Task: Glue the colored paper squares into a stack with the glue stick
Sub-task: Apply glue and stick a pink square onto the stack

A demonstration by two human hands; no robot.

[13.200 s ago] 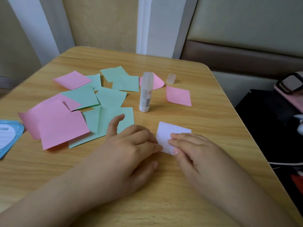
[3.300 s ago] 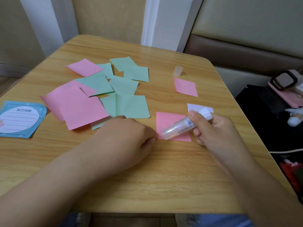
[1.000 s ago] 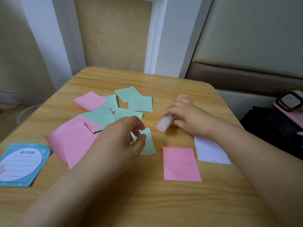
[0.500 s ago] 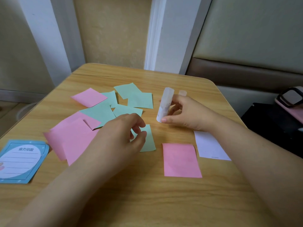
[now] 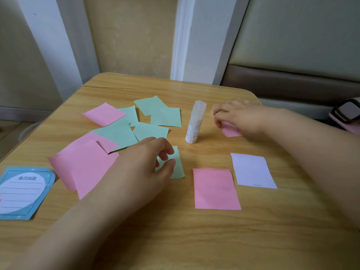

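Note:
The white glue stick (image 5: 195,121) stands upright and uncapped in the middle of the wooden table (image 5: 175,230), with no hand on it. To its right, my right hand (image 5: 241,116) lies over a small pink square (image 5: 231,131), fingers curled and pinching its far edge. My left hand (image 5: 144,164) hovers with loosely curled fingers over a green square (image 5: 178,168) and holds nothing. A pink square (image 5: 215,189) lies flat at the front, with a white sheet (image 5: 253,171) beside it on the right.
Several loose pink squares (image 5: 85,162) and green squares (image 5: 165,116) overlap at the left and middle. A blue lined card (image 5: 21,191) lies at the left edge. A pink case (image 5: 346,114) sits off the table at the right.
My right hand let go of the glue stick, which now stands alone, and moved right onto the small pink square. My left hand has hardly moved.

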